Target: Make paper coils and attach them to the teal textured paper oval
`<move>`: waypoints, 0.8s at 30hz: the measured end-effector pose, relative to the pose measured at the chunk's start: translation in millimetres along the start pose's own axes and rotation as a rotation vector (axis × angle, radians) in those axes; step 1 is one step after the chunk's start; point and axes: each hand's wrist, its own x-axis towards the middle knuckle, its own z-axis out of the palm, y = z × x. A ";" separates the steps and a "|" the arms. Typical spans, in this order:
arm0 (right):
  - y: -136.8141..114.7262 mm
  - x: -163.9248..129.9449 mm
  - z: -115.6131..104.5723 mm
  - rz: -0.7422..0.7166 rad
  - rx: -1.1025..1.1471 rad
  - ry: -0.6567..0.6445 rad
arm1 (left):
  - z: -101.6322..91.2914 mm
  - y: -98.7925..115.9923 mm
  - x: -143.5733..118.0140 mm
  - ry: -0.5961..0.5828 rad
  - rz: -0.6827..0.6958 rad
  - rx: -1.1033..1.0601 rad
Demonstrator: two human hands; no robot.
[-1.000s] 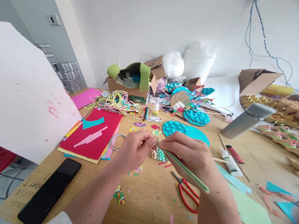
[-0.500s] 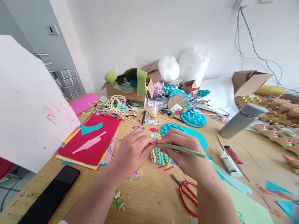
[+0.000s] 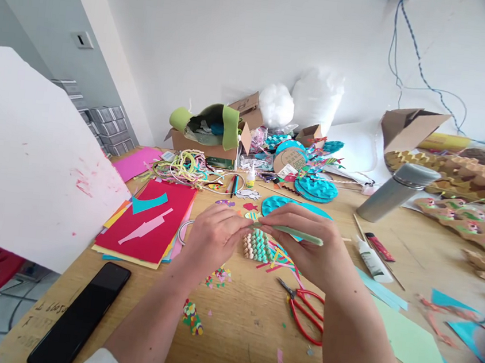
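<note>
Green stick (image 3: 295, 233) pinched near its tip by right hand (image 3: 305, 246), left hand (image 3: 213, 237) fingers closed on that tip, just above the scaled paper piece (image 3: 257, 246). Looks like mid-placement; next needs steady, fine positioning. Scissors (image 3: 304, 312) near, right of the piece.

A thin pale-green paper strip (image 3: 295, 233) lies nearly level in the air, just above the red-handled scissors' (image 3: 305, 309) far side, its left end pinched where both hands' fingertips meet (that tip is hidden). Below it, left of and beyond the scissors, a small woven piece of teal and cream paper scales (image 3: 257, 246) rests flat on the wood
</note>
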 end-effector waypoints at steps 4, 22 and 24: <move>-5.1 -2.6 -1.8 -0.088 -0.064 -0.059 | -1.7 0.4 0.6 0.044 -0.003 0.008; -19.8 -5.8 3.2 -0.266 -0.296 -0.205 | -15.8 5.0 2.8 -0.225 -0.802 -0.679; -20.1 -6.2 5.9 -0.260 -0.320 -0.199 | -15.5 1.9 2.6 -0.218 -0.828 -0.754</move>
